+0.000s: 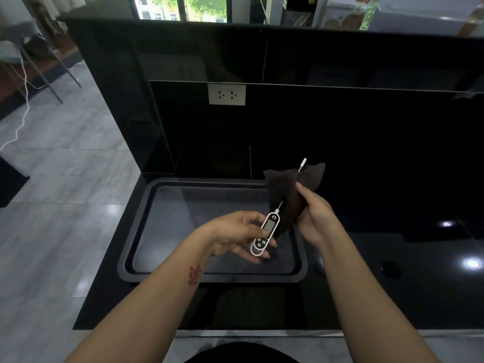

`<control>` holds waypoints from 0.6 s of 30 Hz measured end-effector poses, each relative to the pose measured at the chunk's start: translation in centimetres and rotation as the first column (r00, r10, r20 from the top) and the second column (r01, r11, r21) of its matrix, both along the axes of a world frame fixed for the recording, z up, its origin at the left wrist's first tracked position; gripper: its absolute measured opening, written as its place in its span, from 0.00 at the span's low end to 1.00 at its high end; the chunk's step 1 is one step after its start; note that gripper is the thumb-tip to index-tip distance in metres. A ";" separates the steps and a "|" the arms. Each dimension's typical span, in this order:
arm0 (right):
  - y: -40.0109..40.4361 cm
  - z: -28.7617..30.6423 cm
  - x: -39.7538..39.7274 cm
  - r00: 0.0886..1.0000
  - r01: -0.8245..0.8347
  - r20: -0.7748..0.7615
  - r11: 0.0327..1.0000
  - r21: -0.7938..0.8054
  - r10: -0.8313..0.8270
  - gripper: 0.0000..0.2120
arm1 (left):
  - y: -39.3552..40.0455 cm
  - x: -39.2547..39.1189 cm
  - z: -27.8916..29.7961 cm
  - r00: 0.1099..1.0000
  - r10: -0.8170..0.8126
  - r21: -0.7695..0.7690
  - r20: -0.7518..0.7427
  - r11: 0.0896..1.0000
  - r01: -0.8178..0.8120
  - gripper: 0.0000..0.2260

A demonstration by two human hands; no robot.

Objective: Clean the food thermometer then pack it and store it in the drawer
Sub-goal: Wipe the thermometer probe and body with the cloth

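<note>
Left hand point(239, 233): pinches the body of the food thermometer point(265, 233) above the tray point(131, 247).
Right hand point(313, 213): grips a dark cloth point(286, 189) wrapped around the probe.
Risk: the exposed tip could prick fingers; hard wiping may bend the probe.

We see a white thermometer point(265, 233) with black buttons, and a dark brown cloth point(290, 189) just past it. Under it, the tray point(209, 277) is dark grey on a shiny black counter point(392, 297).

The cloth point(288, 195) is hiding the middle of the thermometer point(265, 231) probe; its display is reading too small to tell.
</note>
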State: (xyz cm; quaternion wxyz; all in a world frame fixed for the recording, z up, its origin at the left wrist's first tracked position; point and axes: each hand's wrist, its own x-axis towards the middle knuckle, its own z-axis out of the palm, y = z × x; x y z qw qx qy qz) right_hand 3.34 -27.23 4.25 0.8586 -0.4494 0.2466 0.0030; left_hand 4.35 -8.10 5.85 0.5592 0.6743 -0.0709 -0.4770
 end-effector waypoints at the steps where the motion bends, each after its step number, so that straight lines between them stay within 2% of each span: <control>1: 0.3 -0.1 0.1 0.999 -0.030 0.007 0.998 -0.056 0.031 0.13 | 0.1 0.0 0.0 1.000 0.003 0.005 0.002 1.000 -0.003 0.10; 6: 0.0 -0.1 0.6 0.996 -0.083 0.007 0.972 -0.220 0.087 0.08 | 1.1 0.3 0.3 1.000 0.016 0.032 0.015 0.999 -0.016 0.11; 9: -1.0 0.3 1.1 0.991 -0.127 0.003 0.958 -0.256 0.132 0.07 | 1.4 0.6 0.5 0.999 0.034 0.032 0.021 0.999 -0.035 0.07; 14: -0.2 0.1 1.3 0.985 -0.169 -0.013 0.933 -0.318 0.174 0.06 | 1.1 0.9 0.3 0.995 0.088 0.058 0.037 0.994 -0.090 0.07; 18: -0.9 0.4 1.8 0.996 -0.089 -0.005 0.939 -0.333 0.093 0.05 | 1.2 1.1 0.4 0.996 0.074 0.093 0.046 0.993 -0.078 0.09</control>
